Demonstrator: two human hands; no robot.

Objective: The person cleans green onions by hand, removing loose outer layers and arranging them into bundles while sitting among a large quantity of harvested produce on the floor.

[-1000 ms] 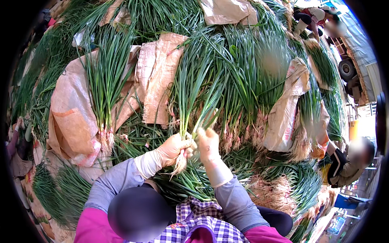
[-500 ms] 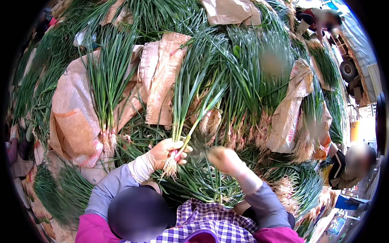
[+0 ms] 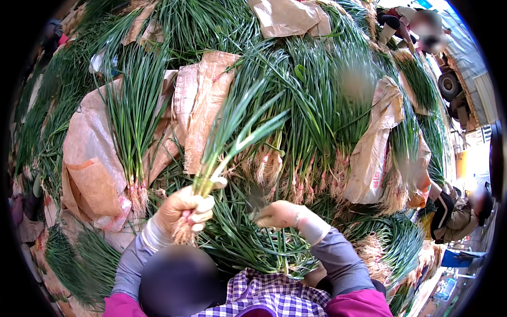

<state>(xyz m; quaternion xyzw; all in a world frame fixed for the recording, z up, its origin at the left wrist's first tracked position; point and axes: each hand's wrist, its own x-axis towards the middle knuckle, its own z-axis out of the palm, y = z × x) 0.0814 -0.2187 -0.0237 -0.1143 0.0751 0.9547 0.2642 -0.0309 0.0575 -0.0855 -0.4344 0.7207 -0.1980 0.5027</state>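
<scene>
My left hand (image 3: 178, 210), in a pale glove, is wrapped round the lower stems of a small bunch of green onions (image 3: 215, 150). Their leaves point up and away, and their reddish bulbs and stringy roots stick out below my fist. To the right, apart from the bunch, my gloved right hand (image 3: 281, 215) has its fingers curled together; anything between them is hidden. Under both hands lies a heap of loose green leaves (image 3: 253, 245). Beyond them, a wide row of green onions (image 3: 311, 127) lies with its roots toward me.
Another bunch (image 3: 136, 127) rests at the left on brown woven sacking (image 3: 95, 153). More sacking (image 3: 377, 137) lies at the right. A root-ended pile (image 3: 391, 243) is beside my right arm. Other people work at the right, near a truck wheel (image 3: 449, 84).
My left hand has moved left and slightly down with the green onions, whose leaves now blur. My right hand has shifted slightly left and down. The whole view has tilted a little.
</scene>
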